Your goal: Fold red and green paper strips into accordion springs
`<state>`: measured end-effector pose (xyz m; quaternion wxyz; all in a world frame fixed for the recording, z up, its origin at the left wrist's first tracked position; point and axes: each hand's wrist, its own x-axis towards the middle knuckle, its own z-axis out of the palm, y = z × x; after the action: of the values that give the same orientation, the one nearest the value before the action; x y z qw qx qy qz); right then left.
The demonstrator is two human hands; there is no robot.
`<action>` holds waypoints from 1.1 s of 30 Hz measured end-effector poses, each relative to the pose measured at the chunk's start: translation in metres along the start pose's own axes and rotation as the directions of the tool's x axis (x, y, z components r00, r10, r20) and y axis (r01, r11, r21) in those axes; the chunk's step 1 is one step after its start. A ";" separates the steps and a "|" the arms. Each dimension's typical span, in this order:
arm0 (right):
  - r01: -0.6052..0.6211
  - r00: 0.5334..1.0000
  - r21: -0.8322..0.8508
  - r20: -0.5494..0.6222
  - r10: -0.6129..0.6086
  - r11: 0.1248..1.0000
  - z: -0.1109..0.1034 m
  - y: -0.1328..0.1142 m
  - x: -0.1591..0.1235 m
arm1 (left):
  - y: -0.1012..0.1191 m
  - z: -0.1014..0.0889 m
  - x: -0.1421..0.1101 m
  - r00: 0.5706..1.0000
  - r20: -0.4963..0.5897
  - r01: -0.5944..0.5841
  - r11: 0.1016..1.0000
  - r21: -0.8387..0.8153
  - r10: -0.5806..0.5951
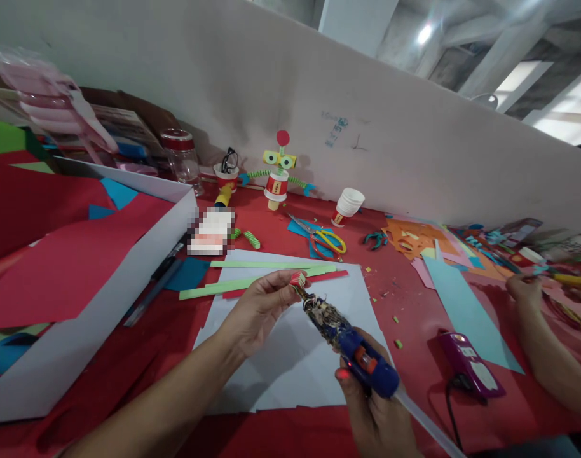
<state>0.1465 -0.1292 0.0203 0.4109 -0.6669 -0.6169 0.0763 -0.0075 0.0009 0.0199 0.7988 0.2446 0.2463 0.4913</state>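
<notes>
Between the thumb and fingers of my left hand (266,305) is a small red-and-white folded paper strip (297,280). My right hand (376,401) is wrapped round a blue glue gun (367,361) with a clear glue stick (428,423) coming out of its back end. The gun's nozzle, crusted with old glue and scraps, meets or nearly meets the folded paper. Below both hands lie white paper sheets (271,375). Across their far edge rest light green paper strips (252,284) and a red paper strip (328,277).
A paper-cup robot figure (276,186) stands by the wall, near stacked paper cups (348,205). Yellow-handled scissors (326,240) lie ahead. A white box (142,248) of coloured paper fills the left. At right are a purple power strip (469,362) and another person's hand (524,289).
</notes>
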 end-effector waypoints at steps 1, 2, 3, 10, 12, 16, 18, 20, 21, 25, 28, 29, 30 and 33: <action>0.017 1.000 -0.013 -0.001 -0.017 1.000 0.000 -0.001 0.000 | 0.000 0.000 0.000 1.000 -0.007 0.000 1.000 -0.001 0.000; 0.038 0.999 -0.029 -0.002 -0.038 0.999 0.000 -0.001 0.001 | 0.000 0.000 0.000 1.000 -0.013 -0.002 1.000 -0.003 0.002; 0.065 0.998 -0.048 -0.006 -0.066 0.997 0.000 -0.001 0.002 | 0.000 0.000 0.000 1.000 -0.015 -0.004 1.000 -0.001 0.004; 0.385 0.917 -0.224 -0.016 -0.398 0.896 -0.004 0.005 0.013 | 0.000 -0.001 0.000 1.000 -0.014 -0.008 1.000 0.018 0.008; 0.368 0.921 -0.235 -0.037 -0.387 0.900 -0.003 0.003 0.015 | 0.001 0.000 0.000 1.000 -0.013 -0.010 1.000 0.009 0.010; 0.349 0.933 -0.181 -0.023 -0.358 0.920 0.000 -0.001 0.015 | 0.004 0.003 -0.002 1.000 -0.014 -0.007 1.000 0.002 0.007; 0.337 0.939 -0.143 -0.021 -0.343 0.931 0.000 -0.002 0.015 | 0.005 0.004 -0.002 1.000 -0.012 -0.009 1.000 -0.003 0.009; 0.313 0.948 -0.105 -0.021 -0.317 0.944 0.001 -0.002 0.014 | 0.005 0.004 -0.002 1.000 -0.011 -0.012 1.000 -0.021 0.012; 0.302 0.952 -0.090 -0.021 -0.305 0.949 0.001 -0.001 0.014 | 0.005 0.003 -0.001 1.000 -0.012 -0.014 0.999 -0.032 0.014; 0.275 0.960 -0.105 -0.026 -0.279 0.956 0.001 0.001 0.009 | 0.003 0.001 0.000 1.000 -0.004 -0.023 0.999 -0.044 0.023; 0.232 0.970 -0.116 -0.041 -0.238 0.966 0.000 0.003 0.005 | 0.003 0.000 -0.001 1.000 -0.005 -0.021 0.999 -0.038 0.021; 0.192 0.979 -0.103 -0.050 -0.198 0.976 -0.002 0.003 0.005 | 0.003 -0.001 -0.001 1.000 -0.016 -0.020 0.999 -0.040 0.019; 0.135 0.989 -0.076 -0.055 -0.139 0.988 -0.004 0.003 0.008 | 0.003 -0.001 -0.001 0.999 -0.030 -0.019 0.999 -0.040 0.018; -0.102 0.994 0.080 -0.030 0.104 0.992 -0.012 0.010 0.029 | 0.004 -0.002 0.000 0.998 -0.056 -0.021 1.000 -0.001 0.021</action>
<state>0.1679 -0.1083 0.0331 0.4427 -0.6825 -0.5710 0.1099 -0.0114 0.0027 0.0213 0.7866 0.2326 0.2657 0.5065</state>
